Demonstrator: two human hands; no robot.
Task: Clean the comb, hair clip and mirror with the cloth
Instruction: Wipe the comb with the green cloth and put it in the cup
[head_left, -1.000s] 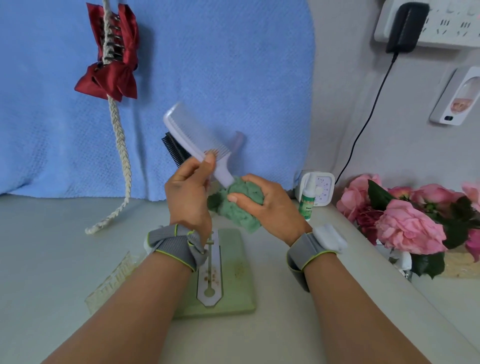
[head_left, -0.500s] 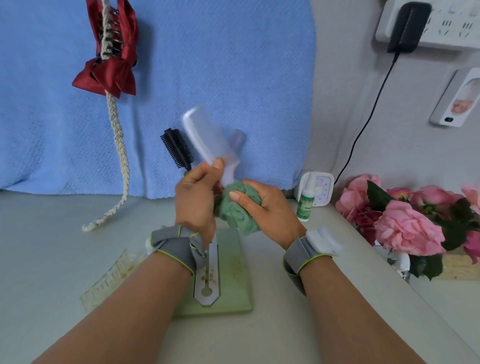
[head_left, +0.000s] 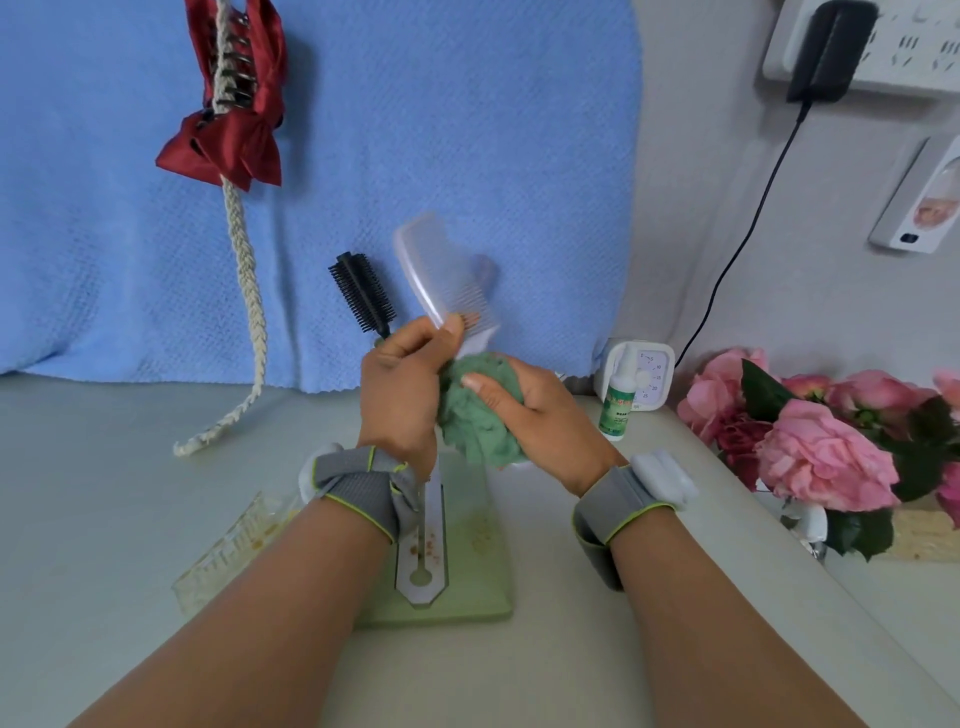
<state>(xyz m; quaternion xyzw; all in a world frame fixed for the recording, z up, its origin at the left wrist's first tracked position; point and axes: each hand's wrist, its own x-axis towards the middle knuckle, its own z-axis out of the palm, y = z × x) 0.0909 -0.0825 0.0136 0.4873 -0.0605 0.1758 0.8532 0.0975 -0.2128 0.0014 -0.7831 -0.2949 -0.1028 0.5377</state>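
The blue blanket (head_left: 467, 156) hangs behind the pale counter (head_left: 104, 519), and on it, above the counter, a red hair clip (head_left: 228, 124) is fixed on a braided cord (head_left: 247, 291). On the counter, below the hands, lies a green mirror (head_left: 483, 571) on its face, with a white stand piece on its back — some brownish specks are visible there. To the left of the mirror lies a clear comb (head_left: 234, 545) with yellowish dirt. To the right of the mirror are pink flowers (head_left: 826, 452).

The left hand (head_left: 400, 400) is above the mirror, its fingers closed on the lower part of a translucent comb (head_left: 441, 275) that points upward. The right hand (head_left: 540, 415) has its fingers closed around a bunched green cloth (head_left: 478, 421), which presses at the base of this comb.

I judge the work is in its first part: the comb is being wiped, while the hair clip and the mirror look untouched — these are left.
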